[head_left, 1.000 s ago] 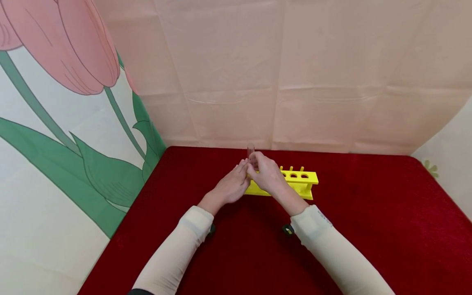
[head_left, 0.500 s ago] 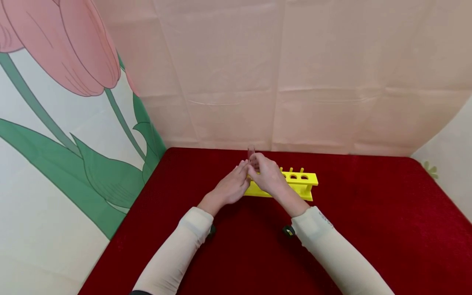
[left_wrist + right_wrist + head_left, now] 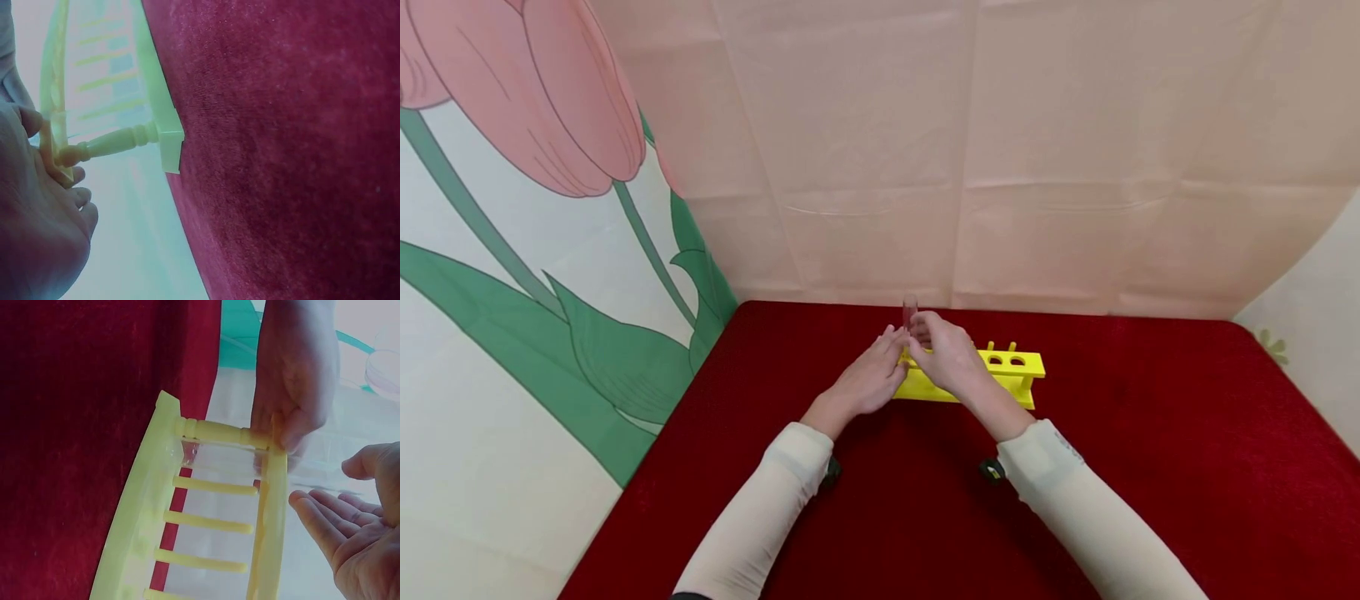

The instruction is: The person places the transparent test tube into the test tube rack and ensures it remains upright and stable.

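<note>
A yellow test tube rack (image 3: 1030, 365) stands on the red table. My left hand (image 3: 867, 377) pinches the left end of its top plate between thumb and fingers. A clear test tube (image 3: 911, 307) stands upright at that end, its upper part rising above the hands in the head view. In the right wrist view the lower tube (image 3: 219, 455) runs down between the rack's plates, beside the end post (image 3: 215, 432). My right hand (image 3: 369, 519) is just off the rack's top, thumb and fingers spread apart, holding nothing that I can see. In the head view my right hand (image 3: 947, 354) hides the rack's middle.
Several yellow pegs (image 3: 209, 522) stand along the rack. Holes (image 3: 1017, 361) show at the right of its top plate. Red cloth covers the table (image 3: 1150, 458). A pale curtain (image 3: 1037, 167) hangs behind, and a tulip-printed cloth (image 3: 572, 250) at the left.
My right hand has shifted slightly right, and its thumb and fingers have parted at the tube. The left hand stays at the rack's end. The tube looks nearly unmoved.
</note>
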Motion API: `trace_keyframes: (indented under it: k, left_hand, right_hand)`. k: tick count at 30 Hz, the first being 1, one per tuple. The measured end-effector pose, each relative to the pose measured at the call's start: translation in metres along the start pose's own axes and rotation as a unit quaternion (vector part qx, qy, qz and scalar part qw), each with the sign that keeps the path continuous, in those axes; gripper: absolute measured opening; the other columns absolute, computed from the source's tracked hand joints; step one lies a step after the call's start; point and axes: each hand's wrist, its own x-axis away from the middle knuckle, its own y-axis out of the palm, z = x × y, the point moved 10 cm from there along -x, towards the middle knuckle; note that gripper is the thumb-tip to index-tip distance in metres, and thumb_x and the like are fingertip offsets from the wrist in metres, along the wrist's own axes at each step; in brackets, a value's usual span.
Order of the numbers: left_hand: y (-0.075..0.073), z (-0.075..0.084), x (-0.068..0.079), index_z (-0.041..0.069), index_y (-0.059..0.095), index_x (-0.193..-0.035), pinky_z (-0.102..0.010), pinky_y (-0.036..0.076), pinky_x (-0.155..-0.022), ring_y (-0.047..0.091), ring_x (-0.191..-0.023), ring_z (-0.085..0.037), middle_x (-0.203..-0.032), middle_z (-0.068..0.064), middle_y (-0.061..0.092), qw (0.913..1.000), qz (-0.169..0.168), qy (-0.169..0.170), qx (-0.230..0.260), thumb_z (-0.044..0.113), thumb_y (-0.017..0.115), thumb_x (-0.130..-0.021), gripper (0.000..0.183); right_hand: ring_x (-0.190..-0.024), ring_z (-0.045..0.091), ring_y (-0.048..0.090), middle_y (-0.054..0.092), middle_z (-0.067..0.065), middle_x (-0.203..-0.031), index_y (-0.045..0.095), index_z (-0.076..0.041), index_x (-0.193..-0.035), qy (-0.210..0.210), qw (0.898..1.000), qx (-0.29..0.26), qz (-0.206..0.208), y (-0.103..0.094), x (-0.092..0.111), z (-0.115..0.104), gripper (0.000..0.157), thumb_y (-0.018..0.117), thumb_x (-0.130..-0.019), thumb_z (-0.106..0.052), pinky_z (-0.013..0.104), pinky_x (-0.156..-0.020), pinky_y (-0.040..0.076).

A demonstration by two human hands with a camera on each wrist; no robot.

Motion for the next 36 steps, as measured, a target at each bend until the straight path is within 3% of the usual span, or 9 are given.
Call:
trace_keyframes:
  k: [8, 21, 36]
  left_hand:
    - [-0.002, -0.005, -0.001, 0.021, 0.003, -0.151, -0.033, 0.012, -0.116, -0.002, -0.144, -0.014, -0.157, 0.006, 0.005, 0.9999, 0.005, -0.004, -0.009, 0.04, 0.026, -0.101, 0.059]
    - [-0.017, -0.01, 0.006, 0.023, 0.01, -0.151, -0.038, 0.016, -0.115, 0.003, -0.144, -0.016, -0.157, 0.002, 0.012, 0.9997, 0.019, -0.007, -0.017, 0.051, 0.031, -0.097, 0.065]
    - [-0.029, -0.027, 0.021, 0.018, 0.015, -0.151, -0.039, 0.017, -0.115, 0.004, -0.144, -0.017, -0.156, 0.001, 0.013, 0.9989, 0.011, -0.016, -0.042, 0.052, 0.035, -0.097, 0.067]
  right_hand:
    - [-0.105, 0.026, 0.061, 0.063, 0.011, -0.117, 0.052, -0.008, -0.123, 0.018, 1.0, 0.018, 0.001, -0.01, 0.003, 0.008, 0.038, 0.059, -0.091, -0.027, 0.042, -0.088, 0.05]
    - [-0.118, 0.025, 0.051, 0.053, 0.007, -0.131, 0.047, -0.011, -0.133, 0.012, 0.999, 0.048, -0.01, -0.022, 0.011, 0.017, 0.046, 0.056, -0.093, -0.03, 0.045, -0.096, 0.045]
    - [-0.129, 0.03, 0.039, 0.041, 0.011, -0.143, 0.037, -0.011, -0.143, 0.025, 0.996, 0.085, -0.029, -0.046, 0.026, 0.055, 0.061, 0.045, -0.094, -0.048, 0.051, -0.103, 0.035]
